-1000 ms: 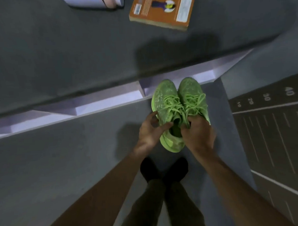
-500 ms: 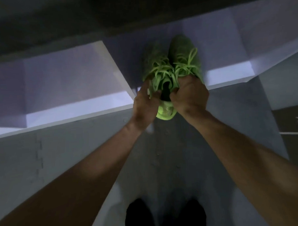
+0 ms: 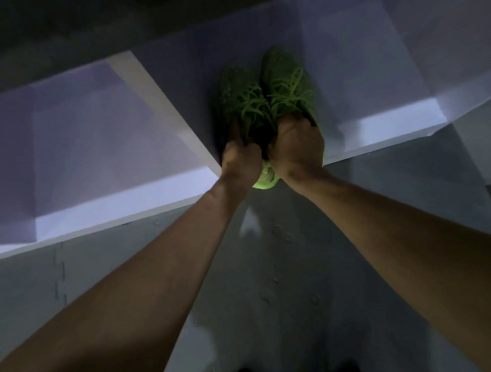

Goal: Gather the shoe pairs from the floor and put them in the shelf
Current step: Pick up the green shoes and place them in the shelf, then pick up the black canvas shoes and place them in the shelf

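Floor nearest, both forearms stretched over it. Left hand and right hand are closed on the heels of the green shoes, one each. Shoes are held side by side, toes pointing into the shelf, in the compartment right of the divider; heels overhang the front edge.

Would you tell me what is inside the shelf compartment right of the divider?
The green shoes, toes in, heels still past the front edge, held by the left hand and right hand. The shelf floor under them is hidden.
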`<act>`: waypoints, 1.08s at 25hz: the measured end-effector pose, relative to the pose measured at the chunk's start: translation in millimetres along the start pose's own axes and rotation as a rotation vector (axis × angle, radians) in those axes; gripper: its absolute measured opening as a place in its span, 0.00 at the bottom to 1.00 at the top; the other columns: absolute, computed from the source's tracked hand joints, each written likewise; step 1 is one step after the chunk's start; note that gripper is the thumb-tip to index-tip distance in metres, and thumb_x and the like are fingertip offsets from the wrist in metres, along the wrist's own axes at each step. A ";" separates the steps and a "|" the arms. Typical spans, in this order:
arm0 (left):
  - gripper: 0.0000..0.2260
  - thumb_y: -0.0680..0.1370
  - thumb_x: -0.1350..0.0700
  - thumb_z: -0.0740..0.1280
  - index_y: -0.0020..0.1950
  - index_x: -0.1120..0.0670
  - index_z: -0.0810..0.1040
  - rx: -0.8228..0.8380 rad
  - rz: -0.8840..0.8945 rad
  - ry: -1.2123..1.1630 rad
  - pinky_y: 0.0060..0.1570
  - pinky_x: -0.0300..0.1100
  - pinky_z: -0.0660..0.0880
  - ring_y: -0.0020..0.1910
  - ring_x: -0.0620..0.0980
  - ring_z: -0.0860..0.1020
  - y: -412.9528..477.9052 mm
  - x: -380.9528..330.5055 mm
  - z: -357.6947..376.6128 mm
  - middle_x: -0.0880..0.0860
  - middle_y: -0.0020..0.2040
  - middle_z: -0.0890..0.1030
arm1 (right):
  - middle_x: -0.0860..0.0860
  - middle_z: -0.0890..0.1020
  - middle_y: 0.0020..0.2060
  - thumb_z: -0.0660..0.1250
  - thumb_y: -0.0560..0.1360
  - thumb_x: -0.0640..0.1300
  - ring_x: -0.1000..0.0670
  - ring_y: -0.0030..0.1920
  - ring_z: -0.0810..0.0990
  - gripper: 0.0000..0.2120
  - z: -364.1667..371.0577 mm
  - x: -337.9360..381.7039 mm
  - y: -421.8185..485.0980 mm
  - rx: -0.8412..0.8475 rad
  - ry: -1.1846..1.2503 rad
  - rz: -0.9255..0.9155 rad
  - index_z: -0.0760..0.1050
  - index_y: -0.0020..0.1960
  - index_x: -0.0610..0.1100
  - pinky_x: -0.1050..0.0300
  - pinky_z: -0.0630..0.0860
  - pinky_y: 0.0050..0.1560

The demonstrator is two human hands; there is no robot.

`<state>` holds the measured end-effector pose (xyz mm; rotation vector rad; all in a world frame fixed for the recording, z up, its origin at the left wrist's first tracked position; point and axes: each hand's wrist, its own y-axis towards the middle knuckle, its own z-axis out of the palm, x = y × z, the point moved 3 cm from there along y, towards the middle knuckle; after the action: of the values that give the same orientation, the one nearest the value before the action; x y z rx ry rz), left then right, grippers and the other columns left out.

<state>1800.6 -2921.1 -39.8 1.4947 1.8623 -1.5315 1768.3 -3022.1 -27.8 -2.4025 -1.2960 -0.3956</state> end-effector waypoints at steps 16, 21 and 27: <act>0.16 0.84 0.62 0.61 0.71 0.62 0.73 -0.086 -0.475 -0.493 0.38 0.41 0.75 0.43 0.56 0.78 -333.1 -18.2 -146.7 0.61 0.53 0.80 | 0.47 0.86 0.44 0.68 0.79 0.45 0.53 0.39 0.84 0.04 -155.9 35.5 -275.7 0.695 0.721 0.431 0.82 0.51 0.47 0.60 0.80 0.42; 0.14 0.81 0.63 0.65 0.67 0.64 0.77 -0.171 -0.438 -0.562 0.45 0.43 0.75 0.44 0.51 0.78 -465.2 -122.3 -239.4 0.59 0.53 0.81 | 0.50 0.88 0.40 0.72 0.75 0.50 0.53 0.38 0.86 0.04 -283.0 109.0 -346.3 0.807 0.753 0.400 0.83 0.47 0.50 0.60 0.81 0.37; 0.13 0.79 0.63 0.68 0.63 0.57 0.79 -0.380 -0.198 -0.655 0.45 0.43 0.77 0.39 0.44 0.81 -590.4 -209.3 -351.7 0.54 0.49 0.84 | 0.48 0.87 0.38 0.72 0.75 0.48 0.52 0.34 0.82 0.04 -373.1 218.1 -411.9 0.973 0.685 0.186 0.83 0.44 0.48 0.60 0.77 0.32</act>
<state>1518.3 -2663.4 568.4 0.5595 1.7778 -1.4064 1513.7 -2825.0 474.9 -1.3596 -0.6849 -0.3639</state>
